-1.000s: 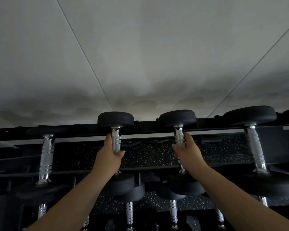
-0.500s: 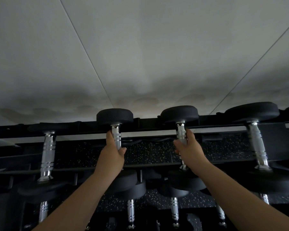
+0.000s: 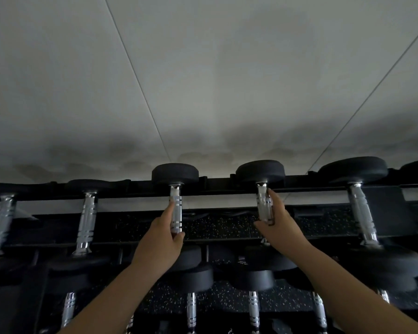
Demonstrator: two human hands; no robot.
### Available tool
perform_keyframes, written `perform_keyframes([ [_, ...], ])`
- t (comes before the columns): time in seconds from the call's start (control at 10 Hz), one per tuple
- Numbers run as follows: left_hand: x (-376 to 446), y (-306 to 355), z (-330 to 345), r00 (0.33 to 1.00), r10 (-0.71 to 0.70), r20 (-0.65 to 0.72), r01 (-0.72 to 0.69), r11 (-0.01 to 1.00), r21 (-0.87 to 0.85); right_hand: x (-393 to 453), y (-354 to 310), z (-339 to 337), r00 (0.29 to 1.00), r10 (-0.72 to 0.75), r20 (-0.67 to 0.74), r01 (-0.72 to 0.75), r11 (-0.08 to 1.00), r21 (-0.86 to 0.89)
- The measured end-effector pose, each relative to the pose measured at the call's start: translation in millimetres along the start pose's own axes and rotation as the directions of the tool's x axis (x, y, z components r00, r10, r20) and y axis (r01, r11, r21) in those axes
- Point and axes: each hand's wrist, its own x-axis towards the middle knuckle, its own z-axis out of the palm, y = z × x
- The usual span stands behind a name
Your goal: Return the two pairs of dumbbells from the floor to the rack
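Two black-headed dumbbells with chrome handles lie across the top tier of the black rack point(image 3: 222, 188). My left hand point(image 3: 158, 247) is at the lower part of the left dumbbell point(image 3: 175, 175)'s handle, index finger stretched along it and thumb beside it. My right hand point(image 3: 279, 227) is at the right dumbbell point(image 3: 260, 171)'s handle, fingers straightened along its right side and thumb below. Both hands touch the handles with loosened fingers, not wrapped around them. The near heads of both dumbbells are partly hidden behind my wrists.
A bigger dumbbell point(image 3: 352, 169) lies to the right on the same tier, and two others point(image 3: 87, 220) point(image 3: 1, 222) to the left. A lower tier holds several more dumbbells point(image 3: 191, 309). A pale panelled wall point(image 3: 203, 80) rises right behind the rack. Speckled black flooring shows through the rails.
Both hands have gone from a closed grip on the handles to straightened, loosened fingers. The two dumbbells stay in place on the top tier.
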Motion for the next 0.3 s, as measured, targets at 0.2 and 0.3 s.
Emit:
perform_keyframes([
  [0.2, 4.6, 8.6, -20.0, 0.999, 0.014, 0.048, -0.017, 0.998, 0.06, -13.8, -3.2, -8.5, 0.999, -0.026, -0.032, 0.026, 1.0, 0.012],
  [0.3, 1.7, 13.7, -34.9, 0.998, 0.052, 0.026, -0.054, 0.993, 0.105, -29.3, -9.0, -10.6, 0.997, -0.037, -0.07, 0.036, 0.999, -0.023],
])
